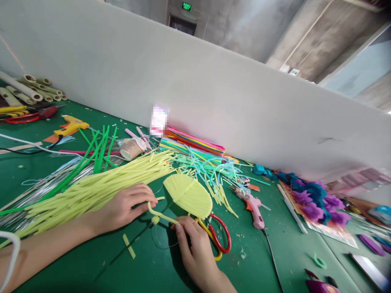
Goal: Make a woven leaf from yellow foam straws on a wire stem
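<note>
The left forearm lies along the near edge of the green table (91, 268). The left hand (128, 206) rests against a heap of pale yellow straws (88, 191), its fingers curled, with thumb and forefinger pinching one end of a curved yellow stem (159, 215). To its right, the right hand (195, 249) pinches the stem's other end, just below a flat yellow leaf shape (187, 194). Red-and-yellow scissors (220, 238) lie against that hand, and a pink glue gun (254, 208) lies farther right.

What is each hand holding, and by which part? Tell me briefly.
Both hold one curved yellow stem: the left hand pinches its bent upper end, and the right hand grips its lower end, just below the yellow woven leaf.
</note>
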A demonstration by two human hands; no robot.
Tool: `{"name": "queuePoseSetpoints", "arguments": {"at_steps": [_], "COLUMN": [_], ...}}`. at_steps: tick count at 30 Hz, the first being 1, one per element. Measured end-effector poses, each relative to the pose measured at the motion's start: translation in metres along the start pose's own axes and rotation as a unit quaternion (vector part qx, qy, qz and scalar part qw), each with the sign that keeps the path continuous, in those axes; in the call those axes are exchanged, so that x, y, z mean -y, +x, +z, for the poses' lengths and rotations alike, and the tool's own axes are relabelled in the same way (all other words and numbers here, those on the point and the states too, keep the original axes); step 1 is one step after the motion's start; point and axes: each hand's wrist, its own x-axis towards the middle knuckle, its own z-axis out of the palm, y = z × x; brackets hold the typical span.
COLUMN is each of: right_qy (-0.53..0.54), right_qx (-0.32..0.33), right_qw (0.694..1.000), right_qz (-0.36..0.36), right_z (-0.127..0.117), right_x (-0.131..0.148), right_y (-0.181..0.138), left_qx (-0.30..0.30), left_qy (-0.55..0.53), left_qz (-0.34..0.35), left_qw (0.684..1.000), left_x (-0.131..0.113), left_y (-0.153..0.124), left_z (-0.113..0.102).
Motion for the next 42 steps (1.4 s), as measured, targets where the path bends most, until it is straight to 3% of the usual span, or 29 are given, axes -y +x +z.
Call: {"name": "queuePoseSetpoints", "arguments": {"at_steps": [6,20,27,33,38,42], "right_qy": [0.012,-0.048,-0.142,-0.196,-0.201,-0.171], "right_qx": [0.004,-0.049,-0.072,-0.088,-0.101,-0.098], "right_qw": [1.000,0.996,0.975,0.952,0.944,0.956], "right_qz": [-0.009,-0.057,-0.157,-0.218,-0.240,-0.215], "right_z": [0.000,-0.001,-0.010,-0.014,-0.015,-0.014], "right_x": [0.000,-0.003,0.006,0.016,0.016,0.009], "right_y": [-0.002,-0.004,-0.009,-0.011,-0.010,-0.010], "left_qx": [0.061,0.087,0.087,0.101,0.062,0.035], "left_qy": [-0.011,0.007,0.010,-0.132,-0.370,-0.394], "left_qz": [-0.031,-0.081,-0.083,-0.147,-0.184,-0.240], "left_qw": [0.998,0.993,0.993,0.975,0.909,0.886], "left_x": [-0.005,0.003,0.005,-0.001,-0.008,-0.008], "left_y": [-0.002,-0.006,-0.006,-0.004,0.000,0.003], "left_z": [-0.001,0.002,0.005,0.005,-0.002,-0.004]}}
